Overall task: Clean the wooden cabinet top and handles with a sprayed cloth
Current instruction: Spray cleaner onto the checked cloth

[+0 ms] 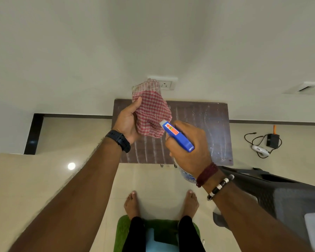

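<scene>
My left hand (126,122) holds a red-and-white checked cloth (151,110) bunched up above the dark wooden cabinet top (207,124). My right hand (189,148) grips a spray bottle with a blue head (177,136); its white nozzle points at the cloth and almost touches it. The bottle's clear body (185,174) shows below my right wrist. The cabinet top looks dusty, with pale streaks across it. Two metal handles (168,166) peek out under the cabinet's front edge.
A wall socket (166,84) sits behind the cloth. A black charger with a cable and a white device (264,142) lies on the floor to the right. A dark chair (273,193) stands at my right. My bare feet stand by a green mat (124,226).
</scene>
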